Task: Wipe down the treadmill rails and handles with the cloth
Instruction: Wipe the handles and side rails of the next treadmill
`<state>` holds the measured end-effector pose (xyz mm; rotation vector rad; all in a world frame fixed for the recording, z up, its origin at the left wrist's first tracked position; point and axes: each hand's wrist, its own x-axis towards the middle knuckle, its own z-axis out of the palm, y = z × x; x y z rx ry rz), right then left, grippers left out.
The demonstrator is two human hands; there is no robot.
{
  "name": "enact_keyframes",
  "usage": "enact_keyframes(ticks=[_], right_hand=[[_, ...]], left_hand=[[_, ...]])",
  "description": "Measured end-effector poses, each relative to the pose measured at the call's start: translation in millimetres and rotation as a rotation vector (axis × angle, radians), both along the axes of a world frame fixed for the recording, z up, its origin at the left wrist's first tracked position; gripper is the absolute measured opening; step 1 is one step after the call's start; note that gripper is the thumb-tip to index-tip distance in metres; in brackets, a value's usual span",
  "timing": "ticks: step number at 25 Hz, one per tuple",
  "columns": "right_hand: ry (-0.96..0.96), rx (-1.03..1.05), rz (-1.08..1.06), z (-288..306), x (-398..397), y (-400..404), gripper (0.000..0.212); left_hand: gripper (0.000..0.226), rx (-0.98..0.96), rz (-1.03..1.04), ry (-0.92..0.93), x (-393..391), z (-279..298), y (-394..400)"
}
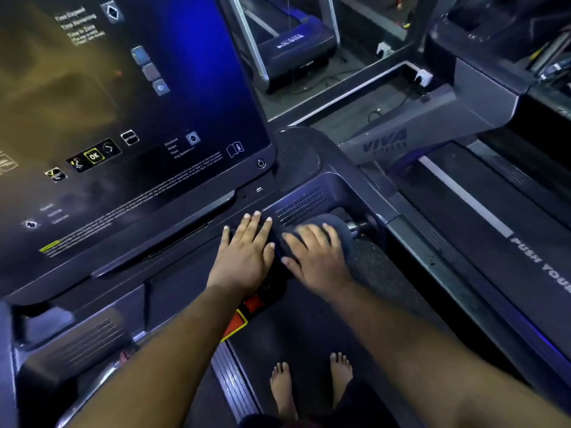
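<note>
A dark cloth point(338, 230) lies bunched over the treadmill's front handle bar, whose metal end point(358, 226) sticks out to the right. My right hand point(315, 254) lies on top of the cloth with fingers spread, pressing it onto the bar. Just left of it, my left hand point(245, 254) rests flat with straight fingers on the console ledge point(185, 242), touching the cloth's left edge. The treadmill's right side rail point(432, 267) runs down to the lower right.
The big console screen point(123, 103) rises at the left, close above the hands. A red and yellow safety key point(238, 322) sits under my left wrist. My bare feet point(309, 384) stand on the belt. A neighbouring treadmill point(494, 193) is at the right.
</note>
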<state>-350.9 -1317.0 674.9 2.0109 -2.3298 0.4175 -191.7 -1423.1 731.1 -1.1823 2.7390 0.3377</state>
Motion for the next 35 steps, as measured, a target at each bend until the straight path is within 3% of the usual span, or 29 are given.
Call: enact_keyframes(ticks=[4,8,12,17,19,22,24,25,27,30,32,35], right_hand=[[-0.053,0.232,0.039,31,-30,-49,0.051],[-0.061,0.026,-0.135,2,-3,-1,0.049],[-0.103,0.223,-0.062,24,-49,-40,0.052],[-0.188,-0.099,-0.484,-16,18,8,0.047],[-0.204,-0.087,-0.428,-15,23,8,0.049],[-0.136,0.095,-0.105,12,-30,-28,0.045],[-0.167,0.106,-0.188,11,-52,-39,0.05],[-0.19,0.03,-0.344,6,-44,-36,0.046],[-0.346,-0.125,-0.607,-5,5,-23,0.046],[-0.671,-0.261,-0.649,-19,63,-20,0.065],[-0.866,-0.443,-0.758,-17,50,-32,0.072],[-1.169,-0.646,-1.142,-9,28,-54,0.079]], left_hand=[[0.06,-0.001,-0.009,0.0,0,-1,0],[0.06,-0.007,-0.036,-0.016,1,1,0],[0.06,-0.034,-0.064,-0.022,0,-1,-3],[0.06,-0.003,-0.057,0.005,1,1,-2],[0.059,0.011,-0.057,0.011,0,0,-4],[0.057,0.045,-0.045,0.021,-1,-3,-6],[0.057,0.048,-0.04,0.026,0,-5,-5],[0.057,0.041,-0.042,0.031,0,-6,-4],[0.057,0.025,-0.045,0.039,1,-7,-4],[0.057,0.055,-0.039,0.038,-1,-8,-7],[0.057,0.056,-0.039,0.045,-1,-8,-7],[0.057,0.071,-0.031,0.057,-2,-7,-7]])
